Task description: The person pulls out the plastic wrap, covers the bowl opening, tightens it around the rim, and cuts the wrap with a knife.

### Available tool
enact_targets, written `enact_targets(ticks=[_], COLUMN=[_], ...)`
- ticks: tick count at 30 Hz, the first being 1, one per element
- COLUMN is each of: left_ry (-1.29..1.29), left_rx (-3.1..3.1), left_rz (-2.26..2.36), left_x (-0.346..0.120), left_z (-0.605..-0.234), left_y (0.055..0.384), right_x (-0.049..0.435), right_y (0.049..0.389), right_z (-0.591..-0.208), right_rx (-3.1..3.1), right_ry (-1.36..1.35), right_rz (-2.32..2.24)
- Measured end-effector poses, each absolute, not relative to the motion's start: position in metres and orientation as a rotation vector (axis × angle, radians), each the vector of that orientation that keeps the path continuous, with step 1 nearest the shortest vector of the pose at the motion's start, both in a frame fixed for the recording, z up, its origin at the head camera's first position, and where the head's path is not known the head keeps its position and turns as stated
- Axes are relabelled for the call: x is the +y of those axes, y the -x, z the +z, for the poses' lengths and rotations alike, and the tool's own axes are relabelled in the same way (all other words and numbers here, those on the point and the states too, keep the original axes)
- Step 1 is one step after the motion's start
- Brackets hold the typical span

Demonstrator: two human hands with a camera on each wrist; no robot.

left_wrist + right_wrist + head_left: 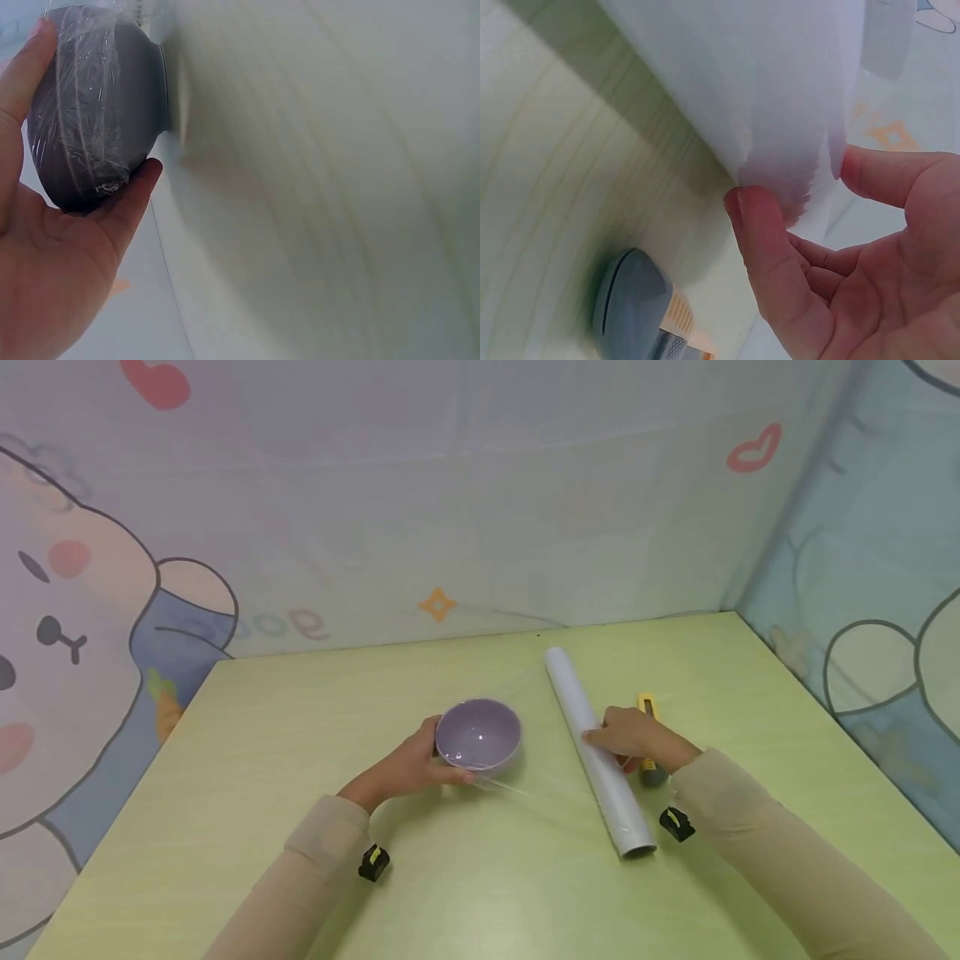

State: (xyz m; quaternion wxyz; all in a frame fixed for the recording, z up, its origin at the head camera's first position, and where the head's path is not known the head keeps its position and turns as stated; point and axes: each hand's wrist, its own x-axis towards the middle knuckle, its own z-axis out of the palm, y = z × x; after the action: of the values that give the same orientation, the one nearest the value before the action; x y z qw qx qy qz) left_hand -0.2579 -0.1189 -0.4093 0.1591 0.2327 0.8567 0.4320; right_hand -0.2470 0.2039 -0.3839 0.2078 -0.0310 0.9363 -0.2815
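Observation:
A small purple bowl [478, 737] stands near the middle of the table, with clear cling film [84, 97] stretched over its mouth and wrinkled down its side. My left hand [417, 763] grips the bowl from its left, thumb at the near rim and fingers round the far side. To the right lies a long white roll of cling film [576, 718], slanting toward me; a sheet of film appears to run between it and the bowl. My right hand [633, 735] holds the roll near its middle, thumb on one side and fingertips [759, 202] on the other.
A yellow and grey utility knife [652, 774] lies right of the roll, partly under my right hand. The pale green table [315, 710] meets a printed cloth backdrop [420, 510] at the back, with another cloth on the right.

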Motion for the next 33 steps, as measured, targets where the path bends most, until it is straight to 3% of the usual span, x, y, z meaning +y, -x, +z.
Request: enact_targets(ticks=[23, 33], left_ry=[-0.687, -0.681], left_rx=[2.369, 2.334], left_rz=[1.246, 1.227], left_x=[-0.125, -0.130], left_z=[-0.406, -0.406], left_y=[0.258, 0.262], right_x=[0.210, 0.208], right_y=[0.246, 0.247], right_z=[-0.390, -0.388], right_rx=[2.300, 2.567], right_ry=[0.030, -0.023], right_rz=[-1.154, -0.943])
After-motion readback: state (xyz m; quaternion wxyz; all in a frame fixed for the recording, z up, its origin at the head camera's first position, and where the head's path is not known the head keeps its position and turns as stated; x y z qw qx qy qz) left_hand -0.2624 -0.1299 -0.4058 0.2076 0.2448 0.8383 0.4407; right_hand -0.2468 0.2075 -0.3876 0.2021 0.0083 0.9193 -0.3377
